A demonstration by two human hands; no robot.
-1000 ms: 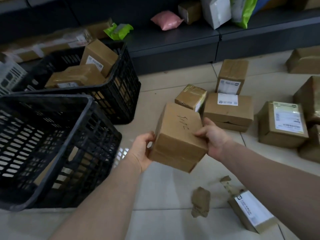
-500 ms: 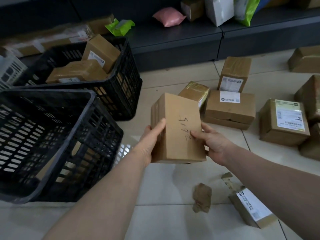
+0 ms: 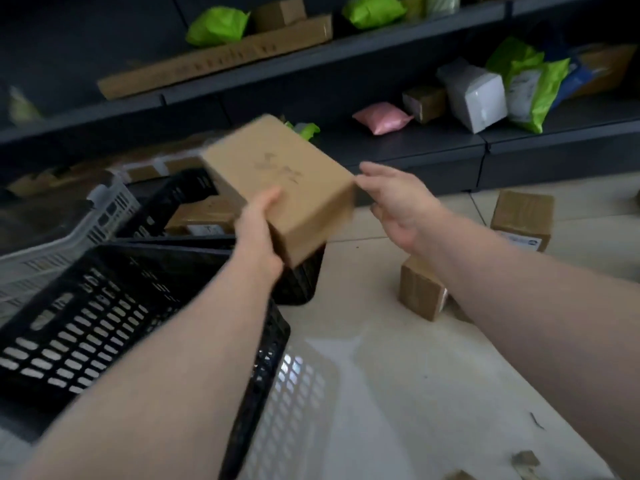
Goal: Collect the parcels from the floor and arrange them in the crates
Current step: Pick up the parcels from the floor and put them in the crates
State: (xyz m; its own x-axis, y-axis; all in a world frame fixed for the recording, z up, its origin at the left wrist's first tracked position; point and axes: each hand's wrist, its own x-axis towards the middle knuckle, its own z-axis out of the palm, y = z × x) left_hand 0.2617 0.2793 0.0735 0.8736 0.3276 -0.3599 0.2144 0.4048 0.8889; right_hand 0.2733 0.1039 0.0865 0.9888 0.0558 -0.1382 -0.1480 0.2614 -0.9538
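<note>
I hold a brown cardboard parcel [image 3: 280, 178] with handwriting on its top, raised above the far black crate [image 3: 180, 202]. My left hand [image 3: 259, 230] grips its near left corner, thumb on top. The fingers of my right hand [image 3: 398, 206] are straight, and their tips just meet the parcel's right corner. The far crate has brown parcels [image 3: 204, 220] inside. A near black crate [image 3: 114, 306] sits under my left forearm. Two more brown parcels lie on the tiled floor: one [image 3: 420, 289] by my right forearm, one [image 3: 523, 220] further right.
A white crate [image 3: 69, 230] stands left of the black ones. Dark shelving [image 3: 381, 150] runs along the back, carrying green bags [image 3: 218, 26], a pink bag [image 3: 381, 117], a white box [image 3: 474, 95] and a long flat carton [image 3: 214, 60]. Scraps lie on the floor at bottom right.
The view swung up and left. The parcel rose from over the floor to above the far black crate. My right hand slid off its side to the right corner, fingers now straight.
</note>
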